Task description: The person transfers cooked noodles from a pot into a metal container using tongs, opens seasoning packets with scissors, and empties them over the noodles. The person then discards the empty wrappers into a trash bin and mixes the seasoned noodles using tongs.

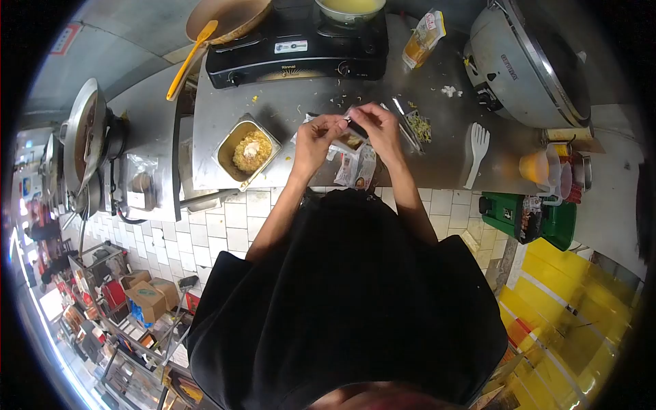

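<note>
My left hand (317,140) and my right hand (381,131) meet over the counter's front edge, thumbs and fingers pinched together. Between the fingertips is a small dark, shiny piece (356,127) that looks like a sachet; its kind is too small to tell. Just below lie torn printed wrappers (357,169) and a small open packet (350,141) with pale contents. To the left of my left hand stands a square metal container (225,166) holding yellowish crumbled food (247,158) topped with white powder.
A black gas stove (294,65) stands at the back, bearing a pan (229,19) with an orange spatula (195,55) and a pot (350,9). Rightward are a yellow packet (424,39), chopped green shreds (419,127), a white slotted spatula (479,152), a large cooker (519,68) and orange cups (535,168).
</note>
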`<state>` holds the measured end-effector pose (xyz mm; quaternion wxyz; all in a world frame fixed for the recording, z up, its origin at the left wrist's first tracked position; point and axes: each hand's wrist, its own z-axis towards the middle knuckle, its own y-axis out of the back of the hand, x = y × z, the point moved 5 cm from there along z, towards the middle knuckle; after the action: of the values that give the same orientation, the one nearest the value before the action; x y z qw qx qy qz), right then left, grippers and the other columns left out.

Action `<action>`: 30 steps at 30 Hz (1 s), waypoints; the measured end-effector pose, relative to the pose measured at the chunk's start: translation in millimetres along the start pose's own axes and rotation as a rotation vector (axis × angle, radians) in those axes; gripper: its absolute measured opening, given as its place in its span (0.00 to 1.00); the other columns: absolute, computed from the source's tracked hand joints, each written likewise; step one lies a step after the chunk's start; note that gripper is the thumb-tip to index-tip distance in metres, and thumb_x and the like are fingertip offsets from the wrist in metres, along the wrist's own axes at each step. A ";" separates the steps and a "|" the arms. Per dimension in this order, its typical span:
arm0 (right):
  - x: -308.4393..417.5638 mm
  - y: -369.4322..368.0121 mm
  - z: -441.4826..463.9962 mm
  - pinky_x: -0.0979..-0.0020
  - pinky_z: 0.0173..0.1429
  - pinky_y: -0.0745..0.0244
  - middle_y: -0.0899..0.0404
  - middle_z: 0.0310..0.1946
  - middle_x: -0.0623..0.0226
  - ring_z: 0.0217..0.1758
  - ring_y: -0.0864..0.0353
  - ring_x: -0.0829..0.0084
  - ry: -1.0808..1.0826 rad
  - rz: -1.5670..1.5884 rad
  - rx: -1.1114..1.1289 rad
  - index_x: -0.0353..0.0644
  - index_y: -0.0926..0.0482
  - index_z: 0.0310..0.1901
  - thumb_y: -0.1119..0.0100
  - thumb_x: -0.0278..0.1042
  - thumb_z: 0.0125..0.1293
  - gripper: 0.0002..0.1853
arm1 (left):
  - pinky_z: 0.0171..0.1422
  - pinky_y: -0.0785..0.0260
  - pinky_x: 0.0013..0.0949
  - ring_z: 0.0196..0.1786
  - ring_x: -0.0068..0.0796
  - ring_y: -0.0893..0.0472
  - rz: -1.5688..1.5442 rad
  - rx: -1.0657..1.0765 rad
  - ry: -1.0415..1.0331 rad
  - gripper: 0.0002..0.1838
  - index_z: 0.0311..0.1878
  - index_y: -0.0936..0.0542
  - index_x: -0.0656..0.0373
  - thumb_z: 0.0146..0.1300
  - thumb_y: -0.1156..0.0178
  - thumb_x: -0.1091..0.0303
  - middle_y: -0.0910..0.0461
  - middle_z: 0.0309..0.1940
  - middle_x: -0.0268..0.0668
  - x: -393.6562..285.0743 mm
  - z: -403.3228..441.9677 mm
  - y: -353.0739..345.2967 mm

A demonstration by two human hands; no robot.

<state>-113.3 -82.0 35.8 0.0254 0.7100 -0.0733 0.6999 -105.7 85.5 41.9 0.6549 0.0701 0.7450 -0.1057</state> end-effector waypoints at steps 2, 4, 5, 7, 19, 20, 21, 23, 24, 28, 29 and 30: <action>-2.7 5.4 2.1 0.78 0.44 0.29 0.17 0.34 0.74 0.37 0.24 0.85 0.022 0.042 -0.078 0.37 0.16 0.42 0.32 0.37 0.69 0.11 | 0.42 0.29 0.23 0.36 0.16 0.20 -0.009 -0.002 -0.001 0.09 0.46 0.14 0.66 0.70 0.35 0.69 0.14 0.34 0.31 -3.1 0.9 1.4; -3.4 4.1 -0.8 0.79 0.44 0.30 0.19 0.34 0.75 0.38 0.25 0.85 0.079 0.079 -0.170 0.38 0.17 0.41 0.33 0.39 0.71 0.11 | 0.41 0.30 0.24 0.35 0.16 0.21 -0.006 0.029 0.002 0.10 0.45 0.14 0.65 0.70 0.34 0.67 0.14 0.34 0.31 -2.7 2.1 4.8; -4.2 2.5 -2.6 0.79 0.44 0.31 0.19 0.34 0.76 0.38 0.25 0.85 0.108 0.098 -0.215 0.38 0.18 0.41 0.33 0.39 0.71 0.12 | 0.40 0.31 0.24 0.34 0.16 0.21 -0.022 0.007 -0.005 0.09 0.44 0.14 0.65 0.70 0.35 0.67 0.14 0.34 0.31 -3.0 3.2 4.8; -11.4 -3.8 -8.2 0.79 0.46 0.31 0.22 0.35 0.78 0.39 0.26 0.85 0.096 0.135 -0.248 0.39 0.20 0.44 0.35 0.39 0.73 0.11 | 0.39 0.31 0.24 0.33 0.16 0.22 -0.055 -0.040 -0.015 0.09 0.44 0.14 0.65 0.70 0.35 0.67 0.14 0.33 0.31 -3.3 3.0 4.5; 16.7 3.1 -21.7 0.82 0.25 0.36 0.22 0.26 0.77 0.23 0.29 0.88 0.116 0.006 -0.048 0.39 0.19 0.39 0.30 0.35 0.68 0.10 | 0.45 0.28 0.25 0.38 0.16 0.20 0.019 0.095 -0.060 0.09 0.44 0.14 0.66 0.71 0.35 0.68 0.13 0.35 0.33 -45.9 -2.6 -5.0; 18.7 3.4 -24.4 0.82 0.25 0.36 0.22 0.26 0.77 0.22 0.29 0.88 0.125 0.025 -0.096 0.39 0.20 0.39 0.30 0.35 0.68 0.10 | 0.44 0.28 0.25 0.38 0.16 0.20 -0.035 0.081 -0.060 0.09 0.44 0.14 0.66 0.71 0.35 0.68 0.13 0.35 0.33 -43.3 -2.3 -5.8; 20.4 2.9 -28.1 0.82 0.24 0.37 0.22 0.26 0.77 0.22 0.29 0.88 0.132 0.044 -0.143 0.39 0.20 0.39 0.30 0.35 0.68 0.10 | 0.44 0.28 0.24 0.38 0.15 0.20 -0.089 0.067 -0.058 0.10 0.44 0.14 0.66 0.71 0.35 0.68 0.13 0.35 0.33 -37.4 -3.5 -6.7; 19.1 -1.7 -35.9 0.82 0.25 0.36 0.22 0.27 0.77 0.23 0.29 0.88 0.100 0.097 -0.217 0.40 0.20 0.38 0.32 0.36 0.70 0.10 | 0.43 0.29 0.24 0.37 0.15 0.21 -0.116 0.016 -0.061 0.10 0.44 0.15 0.67 0.71 0.35 0.67 0.14 0.35 0.32 -27.9 -5.6 -7.6; 15.4 -3.4 -39.8 0.81 0.26 0.36 0.22 0.27 0.77 0.23 0.29 0.88 0.073 0.146 -0.246 0.40 0.20 0.38 0.32 0.36 0.70 0.10 | 0.42 0.29 0.24 0.36 0.15 0.21 -0.087 -0.019 -0.065 0.10 0.44 0.15 0.67 0.71 0.35 0.67 0.14 0.34 0.31 -25.7 -6.5 -9.0; -1.9 2.8 -36.0 0.79 0.32 0.33 0.21 0.29 0.77 0.27 0.28 0.87 0.112 0.093 -0.230 0.40 0.19 0.40 0.34 0.37 0.71 0.10 | 0.39 0.30 0.25 0.33 0.14 0.22 0.036 -0.073 -0.091 0.10 0.44 0.15 0.68 0.71 0.36 0.69 0.14 0.31 0.32 -28.6 -11.9 -7.7; -4.0 5.4 -33.6 0.78 0.33 0.32 0.21 0.28 0.76 0.28 0.27 0.87 0.120 0.060 -0.152 0.39 0.19 0.40 0.34 0.38 0.72 0.10 | 0.39 0.29 0.25 0.33 0.14 0.21 0.104 -0.079 -0.088 0.10 0.44 0.15 0.68 0.71 0.36 0.68 0.14 0.30 0.33 -32.0 -13.9 -6.5; 4.3 6.3 -30.1 0.78 0.34 0.32 0.21 0.28 0.75 0.29 0.27 0.86 0.129 0.027 -0.073 0.39 0.19 0.40 0.34 0.38 0.72 0.11 | 0.39 0.29 0.25 0.34 0.14 0.21 0.172 -0.086 -0.085 0.11 0.44 0.15 0.68 0.71 0.36 0.67 0.14 0.29 0.34 -39.3 -15.7 -5.3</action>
<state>-144.0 -84.4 40.2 0.0466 0.6610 -0.1067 0.7413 -116.8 85.7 83.0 0.6951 0.1012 0.7115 -0.0199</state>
